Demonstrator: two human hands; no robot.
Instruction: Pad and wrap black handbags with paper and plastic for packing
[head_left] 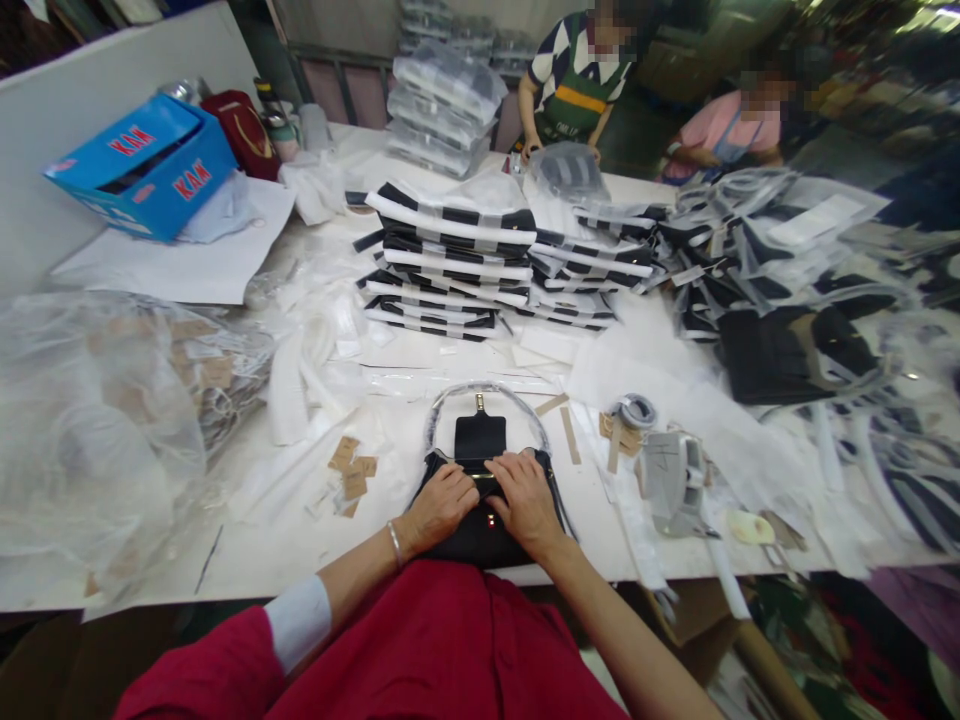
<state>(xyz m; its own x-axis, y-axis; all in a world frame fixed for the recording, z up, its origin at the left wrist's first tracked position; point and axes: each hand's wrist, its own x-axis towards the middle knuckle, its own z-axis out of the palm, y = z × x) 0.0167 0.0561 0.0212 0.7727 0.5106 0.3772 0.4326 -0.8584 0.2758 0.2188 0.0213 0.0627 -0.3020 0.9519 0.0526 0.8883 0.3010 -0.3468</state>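
A black handbag [480, 540] lies at the table's front edge, close against my body. Its flap [480, 437] is folded back, away from me, with a gold clasp at the tip, and a plastic-wrapped handle [486, 387] arches behind it. My left hand [444, 502] grips the left part of the bag's upper edge, fingers bent together. On the right part of that edge, my right hand [525, 497] holds on with its fingers over the rim and the thumb toward the middle. A small red and gold fitting shows on the bag's front below the hands.
Stacks of wrapped black bags [450, 255] stand behind. A tape dispenser [671, 480] and a tape roll [636, 410] lie right; brown tags [354, 478] and plastic bags [97, 430] left. A blue box [142, 165] sits back left. Two people are across the table.
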